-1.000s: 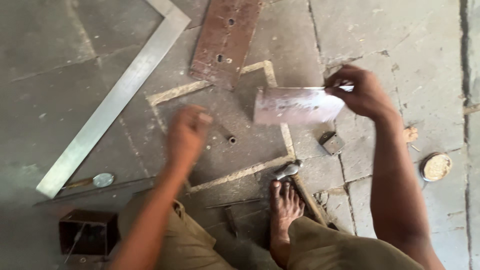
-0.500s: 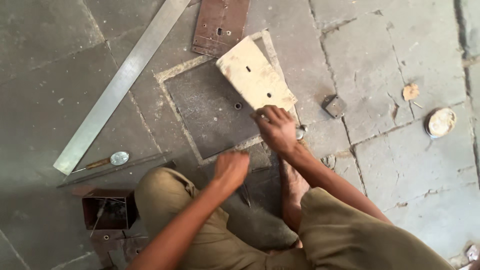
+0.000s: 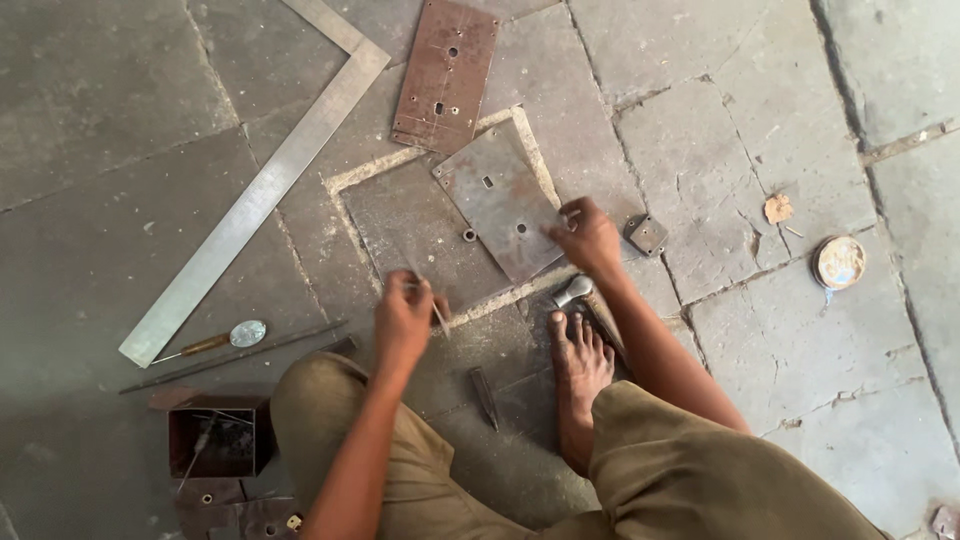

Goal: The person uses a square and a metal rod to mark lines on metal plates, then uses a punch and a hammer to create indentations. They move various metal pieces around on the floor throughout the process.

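While a bare foot (image 3: 580, 365) rests nearest, left hand (image 3: 405, 318) pinches a thin stick (image 3: 438, 315); right hand (image 3: 588, 236) presses fingers closed on the grey metal plate (image 3: 498, 198) lying flat on the stone floor (image 3: 760, 330). Beyond: rusty plate (image 3: 445, 75), steel square (image 3: 260, 195).

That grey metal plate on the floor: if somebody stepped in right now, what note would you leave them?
Right hand: fingers on the right edge of the grey metal plate, which lies flat inside the chalked rectangle.
Left hand: holds a thin stick-like marker, clear of the plate.
Nearby: rusty plate above, steel square to the left, chisel by the foot.
Done: plate laid down. Left: no fresh marks visible on it.
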